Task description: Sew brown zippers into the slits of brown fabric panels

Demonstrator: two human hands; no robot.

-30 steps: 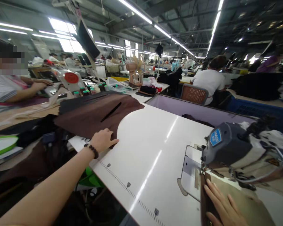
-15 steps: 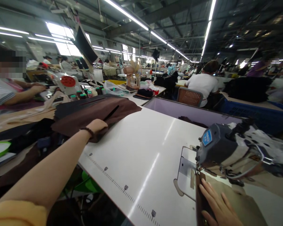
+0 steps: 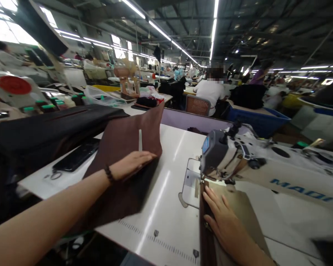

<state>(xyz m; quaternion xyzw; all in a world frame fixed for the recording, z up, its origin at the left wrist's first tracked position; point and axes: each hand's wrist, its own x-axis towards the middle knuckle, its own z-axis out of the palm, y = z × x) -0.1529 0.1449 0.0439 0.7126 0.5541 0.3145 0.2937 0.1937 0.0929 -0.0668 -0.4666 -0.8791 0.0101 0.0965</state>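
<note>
The left hand [image 3: 130, 165] lies flat and open on a dark brown fabric panel [image 3: 119, 137], with a beaded bracelet [image 3: 109, 174] at the wrist. The right hand [image 3: 224, 221], well apart from it, presses with spread fingers on a tan fabric panel [image 3: 234, 199] whose near edge carries a dark brown strip [image 3: 204, 236]. Neither hand is clamped on anything.

The tan panel sits on the white bench [image 3: 169, 188], its far end just at the presser foot of the sewing machine head [image 3: 218, 155] (the blue lettering on the machine arm is partly cut off by the angle). The brown panel lies on the same bench to the left, slightly blurred, with its far corner lifted and a narrow slit in its surface. Just beyond it are a black phone [image 3: 76, 155] and a folded dark cloth [image 3: 58, 129]. A printed ruler scale [image 3: 158, 240] runs along the bench's near edge.

Farther off, a co-worker [image 3: 209, 90] in a white shirt sits on a woven chair [image 3: 198, 105], near a blue crate [image 3: 255, 120] heaped with black fabric.
</note>
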